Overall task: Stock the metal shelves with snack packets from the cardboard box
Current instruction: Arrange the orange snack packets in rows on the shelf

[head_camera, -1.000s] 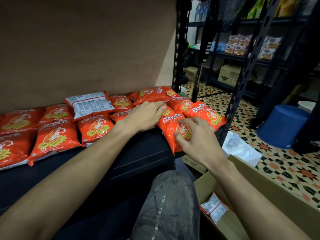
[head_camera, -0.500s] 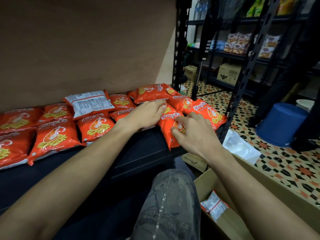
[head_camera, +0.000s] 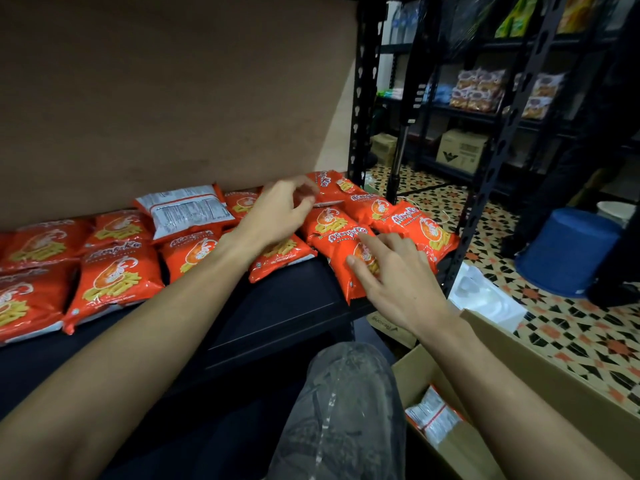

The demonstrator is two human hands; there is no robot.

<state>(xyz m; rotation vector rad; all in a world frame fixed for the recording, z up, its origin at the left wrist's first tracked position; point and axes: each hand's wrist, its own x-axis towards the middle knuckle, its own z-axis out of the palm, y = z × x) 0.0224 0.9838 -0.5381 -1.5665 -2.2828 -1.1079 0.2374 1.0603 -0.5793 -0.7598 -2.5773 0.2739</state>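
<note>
Item: snack packet, front of metal shelf, long axis back-to-front, near end over the lip. My right hand is nearer, fingers straight, resting on it. My left hand (blurred) hovers above the row behind, fingers loosely curled, seemingly empty. The cardboard box sits lower right, contents mostly hidden.

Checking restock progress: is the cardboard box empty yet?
Not empty. At least one packet lies inside the open cardboard box, printed back up. The rest of its inside is hidden or out of frame.
</note>
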